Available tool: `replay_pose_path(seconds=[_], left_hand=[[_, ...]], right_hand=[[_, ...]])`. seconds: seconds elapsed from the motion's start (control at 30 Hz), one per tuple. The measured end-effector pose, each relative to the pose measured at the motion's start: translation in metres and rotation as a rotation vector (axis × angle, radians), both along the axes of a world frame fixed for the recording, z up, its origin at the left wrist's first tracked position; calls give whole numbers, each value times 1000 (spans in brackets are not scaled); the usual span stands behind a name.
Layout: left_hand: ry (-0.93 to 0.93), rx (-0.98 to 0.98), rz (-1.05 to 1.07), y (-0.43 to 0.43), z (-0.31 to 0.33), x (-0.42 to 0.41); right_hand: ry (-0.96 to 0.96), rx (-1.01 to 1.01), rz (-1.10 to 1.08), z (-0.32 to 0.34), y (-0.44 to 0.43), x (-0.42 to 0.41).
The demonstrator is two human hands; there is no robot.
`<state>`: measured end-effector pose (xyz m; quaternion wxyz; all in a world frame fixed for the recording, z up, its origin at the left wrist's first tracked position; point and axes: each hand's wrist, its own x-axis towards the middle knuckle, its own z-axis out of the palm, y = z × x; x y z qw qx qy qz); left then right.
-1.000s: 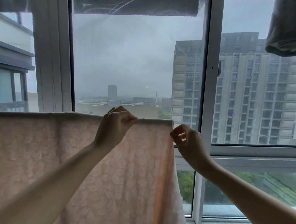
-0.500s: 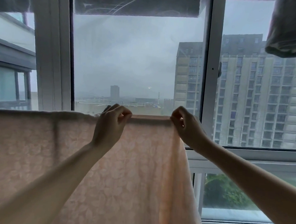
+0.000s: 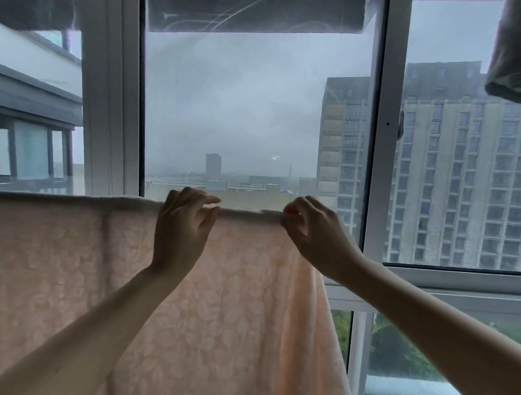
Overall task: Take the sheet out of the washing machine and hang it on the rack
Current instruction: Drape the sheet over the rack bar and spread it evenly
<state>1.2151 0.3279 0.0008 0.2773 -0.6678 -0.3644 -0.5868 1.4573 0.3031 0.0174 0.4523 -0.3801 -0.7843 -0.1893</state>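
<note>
A pale pink sheet (image 3: 68,271) with a leaf pattern hangs over a horizontal rack bar, which the fold hides. It fills the lower left and middle of the head view. My left hand (image 3: 182,232) is at the top fold near the middle, fingers extended over the edge and thumb under it, holding the fold. My right hand (image 3: 314,233) pinches the top fold at the sheet's right end with curled fingers. The sheet's right edge (image 3: 322,321) drops straight down below that hand.
A large window with white frames (image 3: 379,143) stands just behind the sheet. Another grey cloth (image 3: 520,51) hangs from above at the top right. A rolled blind (image 3: 254,9) runs along the top. Floor tiles are out of view.
Both hands rose with the view shift. My right hand went from off the sheet to gripping its right top corner and has slid left along the fold. My left hand's fingers have stretched out.
</note>
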Motion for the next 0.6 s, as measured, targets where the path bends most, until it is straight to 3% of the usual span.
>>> replay_pose_path(seconds=[0.27, 0.47, 0.6], left_hand=[[-272, -149, 256, 2, -26, -65], [-551, -267, 149, 9, -38, -103], [-577, -290, 93, 10, -38, -118]], right_hand=[[117, -16, -17, -5, 0, -11], [283, -222, -134, -14, -10, -10], [376, -369, -126, -8, -10, -4]])
